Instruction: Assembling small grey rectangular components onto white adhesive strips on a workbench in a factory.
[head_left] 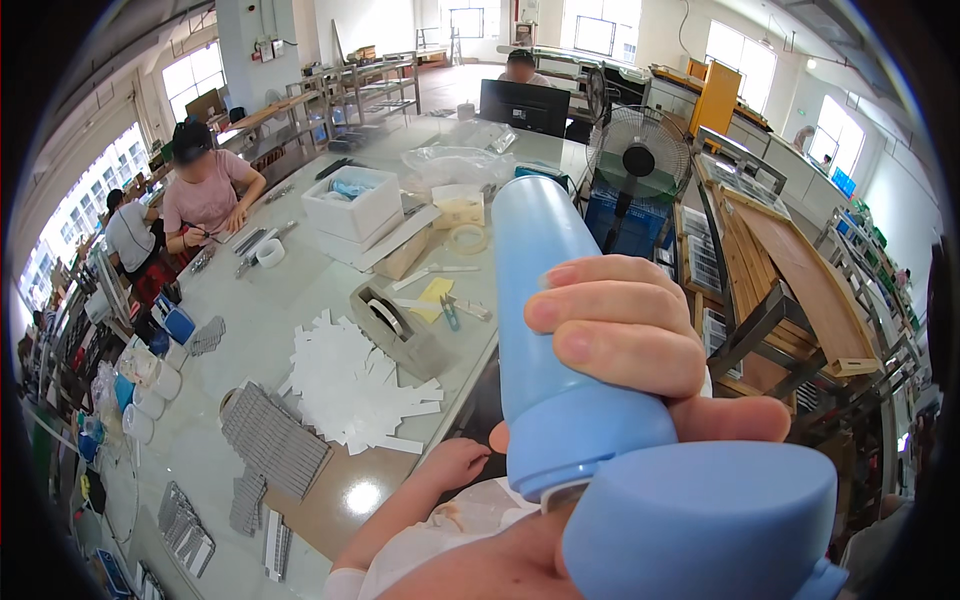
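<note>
Close in front, my right hand (630, 325) is wrapped round a light blue water bottle (550, 260), tilted with its base pointing away. The bottle's blue cap (710, 510) hangs flipped back at the near end. The bottle's mouth is mostly hidden behind the cap and collar. My left hand (458, 462) rests by the near table edge with loosely bent fingers and nothing visible in it. Closest to it on the table lie a pile of white strips (350, 385) and grey ribbed pieces (272, 435) laid side by side.
A tape dispenser (395, 325), blue-handled cutters (450, 312), a tape roll (467, 238) and a white foam box (352, 205) stand on the table (240, 330). A person in pink (205, 190) works across at the left. A fan (638, 160) and wooden boards (790, 270) are at right.
</note>
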